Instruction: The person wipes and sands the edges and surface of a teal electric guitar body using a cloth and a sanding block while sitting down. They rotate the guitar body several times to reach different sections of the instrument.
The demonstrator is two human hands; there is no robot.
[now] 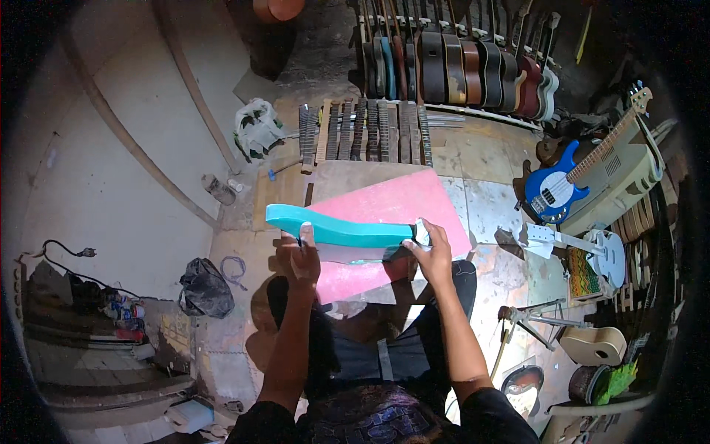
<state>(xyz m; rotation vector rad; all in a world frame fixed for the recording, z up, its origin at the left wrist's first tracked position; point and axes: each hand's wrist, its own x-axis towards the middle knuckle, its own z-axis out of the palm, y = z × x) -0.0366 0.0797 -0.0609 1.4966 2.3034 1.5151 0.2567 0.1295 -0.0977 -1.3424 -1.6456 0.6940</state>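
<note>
A glossy teal guitar body (340,229) is held up on edge in front of me, its long curved side facing me. My left hand (300,257) grips it near its left end, thumb on the near side. At the other end, my right hand (433,254) is closed on it, with the thumb along the lower edge. A small whitish piece (422,231) shows between the right fingers and the dark end of the body; its kind is unclear. Under the body lies a pink board (377,198), partly hidden by it and my hands.
Several guitar necks (367,132) lie in a row beyond the board. Farther back, guitar bodies (433,66) stand on a rack. On the right are a blue bass guitar (560,183) and a pale guitar (606,259). A black plastic bag (205,287) sits on the left floor.
</note>
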